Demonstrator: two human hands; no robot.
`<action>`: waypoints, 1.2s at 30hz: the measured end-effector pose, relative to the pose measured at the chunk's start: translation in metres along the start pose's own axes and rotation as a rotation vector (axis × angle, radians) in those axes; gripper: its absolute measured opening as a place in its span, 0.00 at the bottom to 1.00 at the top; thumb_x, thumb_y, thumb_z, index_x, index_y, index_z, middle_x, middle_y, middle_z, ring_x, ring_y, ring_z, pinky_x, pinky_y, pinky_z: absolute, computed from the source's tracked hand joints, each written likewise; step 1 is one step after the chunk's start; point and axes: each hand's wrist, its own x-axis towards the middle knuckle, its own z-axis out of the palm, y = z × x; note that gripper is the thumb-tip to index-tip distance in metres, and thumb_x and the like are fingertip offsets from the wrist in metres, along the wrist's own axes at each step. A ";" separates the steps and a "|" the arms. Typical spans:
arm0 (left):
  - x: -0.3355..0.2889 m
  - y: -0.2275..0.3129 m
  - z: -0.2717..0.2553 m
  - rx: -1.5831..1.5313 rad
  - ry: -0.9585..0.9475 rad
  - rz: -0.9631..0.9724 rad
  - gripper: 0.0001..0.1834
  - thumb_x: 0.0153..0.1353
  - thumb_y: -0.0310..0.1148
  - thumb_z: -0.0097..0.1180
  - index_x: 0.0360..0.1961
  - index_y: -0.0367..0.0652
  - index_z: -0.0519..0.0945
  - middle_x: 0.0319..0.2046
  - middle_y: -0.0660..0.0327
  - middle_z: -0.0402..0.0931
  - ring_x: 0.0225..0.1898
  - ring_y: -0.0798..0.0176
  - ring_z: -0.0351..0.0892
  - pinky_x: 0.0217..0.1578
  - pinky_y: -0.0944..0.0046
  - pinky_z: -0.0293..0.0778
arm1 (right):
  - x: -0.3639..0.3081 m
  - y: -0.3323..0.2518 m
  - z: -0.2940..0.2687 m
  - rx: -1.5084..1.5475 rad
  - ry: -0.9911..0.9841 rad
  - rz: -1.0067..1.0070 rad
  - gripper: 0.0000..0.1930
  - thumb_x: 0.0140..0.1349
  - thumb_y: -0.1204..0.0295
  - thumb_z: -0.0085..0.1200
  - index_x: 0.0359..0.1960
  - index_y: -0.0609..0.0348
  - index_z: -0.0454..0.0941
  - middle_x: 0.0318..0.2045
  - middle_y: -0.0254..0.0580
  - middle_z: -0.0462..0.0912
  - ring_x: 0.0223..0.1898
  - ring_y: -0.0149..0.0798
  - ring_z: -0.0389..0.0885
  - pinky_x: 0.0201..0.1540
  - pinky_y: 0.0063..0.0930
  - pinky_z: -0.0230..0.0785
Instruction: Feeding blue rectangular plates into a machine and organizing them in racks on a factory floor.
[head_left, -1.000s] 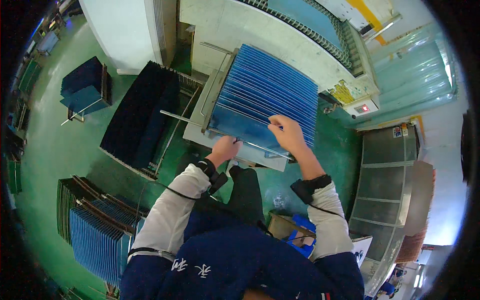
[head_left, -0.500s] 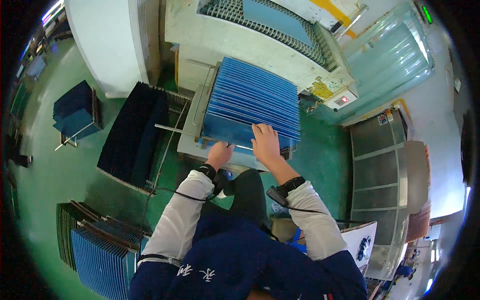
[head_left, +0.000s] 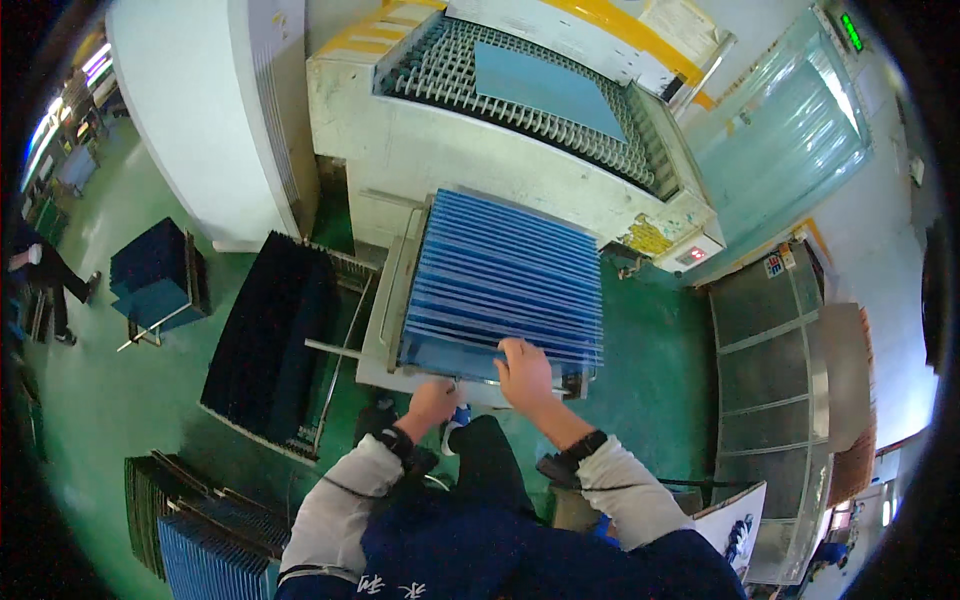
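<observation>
A rack of several upright blue panels (head_left: 505, 280) stands on a pale cart (head_left: 378, 330) in front of me. My right hand (head_left: 523, 375) lies on the top edge of the nearest blue panel, fingers curled over it. My left hand (head_left: 433, 400) rests at the cart's near edge, just below that panel's lower left corner; its grip is partly hidden. Behind the cart a white machine (head_left: 420, 150) carries one blue panel (head_left: 545, 88) flat on its roller conveyor.
A rack of dark panels (head_left: 268, 340) stands left of the cart. More blue and dark panels (head_left: 195, 535) are stacked at the lower left, and a small blue-topped stand (head_left: 152, 280) sits on the green floor. Grey metal cabinets (head_left: 775, 410) stand right. A person (head_left: 45, 270) walks at far left.
My view has drawn closer to the cart and lifted toward the machine. My right hand has slid from the panel tops down to the nearest panel's edge; my left hand stays at the cart's near edge.
</observation>
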 end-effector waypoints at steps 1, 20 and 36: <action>-0.006 0.002 -0.003 0.131 -0.031 0.089 0.25 0.63 0.52 0.56 0.29 0.37 0.84 0.27 0.46 0.83 0.33 0.42 0.84 0.37 0.46 0.78 | -0.001 0.000 -0.003 0.013 -0.014 -0.006 0.13 0.57 0.73 0.60 0.42 0.57 0.73 0.36 0.48 0.79 0.38 0.54 0.79 0.41 0.49 0.70; 0.291 0.338 -0.309 0.306 0.395 0.662 0.32 0.64 0.57 0.58 0.62 0.48 0.77 0.60 0.48 0.75 0.59 0.42 0.73 0.59 0.47 0.69 | 0.059 0.009 -0.078 0.344 0.017 -0.021 0.12 0.48 0.77 0.55 0.36 0.57 0.83 0.28 0.39 0.82 0.31 0.46 0.80 0.35 0.41 0.71; 0.446 0.348 -0.355 0.872 0.166 0.271 0.46 0.60 0.75 0.44 0.74 0.64 0.63 0.77 0.57 0.49 0.76 0.36 0.45 0.70 0.29 0.45 | 0.081 0.025 -0.146 0.362 -0.299 -0.085 0.18 0.45 0.71 0.60 0.42 0.55 0.77 0.35 0.38 0.79 0.41 0.43 0.80 0.43 0.38 0.74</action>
